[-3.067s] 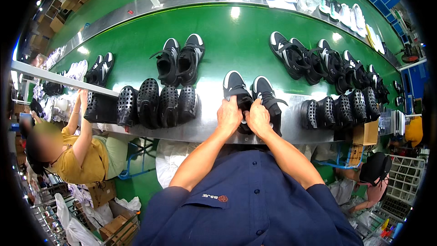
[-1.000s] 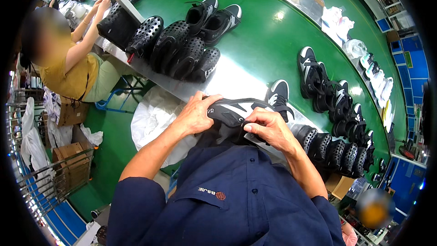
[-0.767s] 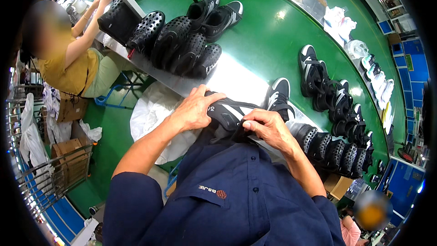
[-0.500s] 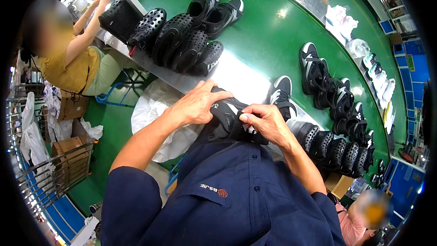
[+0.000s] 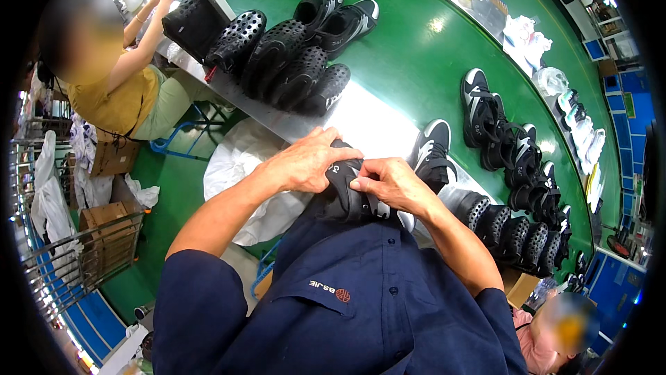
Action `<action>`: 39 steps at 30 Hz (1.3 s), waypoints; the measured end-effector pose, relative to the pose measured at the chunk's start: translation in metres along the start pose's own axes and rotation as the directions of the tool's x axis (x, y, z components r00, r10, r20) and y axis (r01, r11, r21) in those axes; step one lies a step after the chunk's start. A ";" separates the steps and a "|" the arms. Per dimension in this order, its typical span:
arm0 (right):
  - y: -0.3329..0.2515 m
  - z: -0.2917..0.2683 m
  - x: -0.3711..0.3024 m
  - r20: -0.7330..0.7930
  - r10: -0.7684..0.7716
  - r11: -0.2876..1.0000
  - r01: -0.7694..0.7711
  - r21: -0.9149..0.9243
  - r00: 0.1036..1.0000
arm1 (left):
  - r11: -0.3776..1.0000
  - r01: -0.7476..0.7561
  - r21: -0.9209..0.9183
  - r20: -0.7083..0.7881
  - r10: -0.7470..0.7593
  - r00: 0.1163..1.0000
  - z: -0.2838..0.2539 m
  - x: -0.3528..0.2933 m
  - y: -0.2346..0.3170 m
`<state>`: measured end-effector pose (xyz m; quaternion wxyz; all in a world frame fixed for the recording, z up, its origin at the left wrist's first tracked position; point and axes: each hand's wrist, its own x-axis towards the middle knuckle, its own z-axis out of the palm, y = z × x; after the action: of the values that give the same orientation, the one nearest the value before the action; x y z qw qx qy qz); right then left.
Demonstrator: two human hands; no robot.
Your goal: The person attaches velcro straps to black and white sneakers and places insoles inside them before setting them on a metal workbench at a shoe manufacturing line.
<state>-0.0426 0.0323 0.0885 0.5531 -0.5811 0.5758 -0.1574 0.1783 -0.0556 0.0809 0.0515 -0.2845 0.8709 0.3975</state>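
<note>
The held shoe (image 5: 341, 193) is positioned on the near side of the metal strip (image 5: 380, 109), in front of the navy shirt (image 5: 333, 271). Its upper is black with a dull, soft-looking surface. Small white print marks the side near the left hand; pale trim and a whitish toe area show beneath the right hand. The remaining surface is covered by the fingers.

Left hand (image 5: 305, 162): closed around the end of the shoe nearest it, fingers spread over the top. Right hand (image 5: 395, 184): thumb and forefinger narrowed to a pinch on the upper; what lies between the tips cannot be made out.

A black strapped shoe (image 5: 433, 150) with a white toe stands at the metal strip. Perforated black forms (image 5: 300, 78) line its left stretch; similar perforated units (image 5: 515, 231) line its right.
</note>
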 end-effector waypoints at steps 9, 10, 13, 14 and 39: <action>0.009 -0.009 -0.007 -0.622 0.043 0.999 -0.014 0.053 0.782 | 0.684 0.360 -0.635 -0.047 -0.499 0.865 0.076 -0.008 -0.054; 0.020 -0.007 -0.008 -0.625 0.055 0.998 -0.035 0.044 0.779 | 0.618 0.349 -0.704 -0.114 -0.584 0.804 0.105 0.005 -0.061; 0.038 0.006 -0.008 -0.574 0.152 0.987 -0.153 0.047 0.805 | 0.414 0.549 -0.726 0.069 -0.750 0.658 0.076 0.044 -0.002; 0.042 0.014 -0.002 -0.550 0.130 0.988 -0.157 -0.001 0.825 | 0.519 0.586 -0.623 -0.029 -0.764 0.645 0.096 0.058 -0.017; 0.077 0.034 -0.025 -0.790 -0.237 0.963 0.028 -0.269 0.566 | 0.971 0.236 -0.031 -0.619 -0.204 0.758 0.092 0.054 -0.011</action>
<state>-0.0593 0.0901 0.0250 0.1428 -0.5437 0.7337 -0.3816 0.1265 -0.0197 -0.0054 -0.1832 -0.4976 0.8095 0.2521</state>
